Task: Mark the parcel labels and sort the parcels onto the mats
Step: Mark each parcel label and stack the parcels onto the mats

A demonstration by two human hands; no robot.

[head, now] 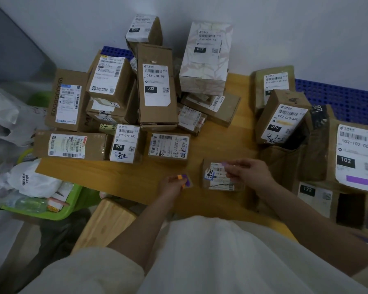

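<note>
A small cardboard parcel (pixel 218 176) with a white label lies on the wooden table (pixel 221 132) in front of me. My right hand (pixel 249 169) pinches a small purple sticker (pixel 225 164) right over that label. My left hand (pixel 172 185) grips a pad of purple and orange stickers (pixel 184 178) just left of the parcel. A pile of labelled parcels (pixel 155 85) fills the table's left and back. More parcels (pixel 283 117) stack on the right, one marked 102 (pixel 356 153) bearing a purple arrow sticker.
Blue grid mats (pixel 336 98) lie at the back right and another blue mat (pixel 115 52) behind the left pile. A green bin (pixel 51 213) with bags and bottles stands at the lower left, beside a wooden stool (pixel 106 221). A wall runs behind.
</note>
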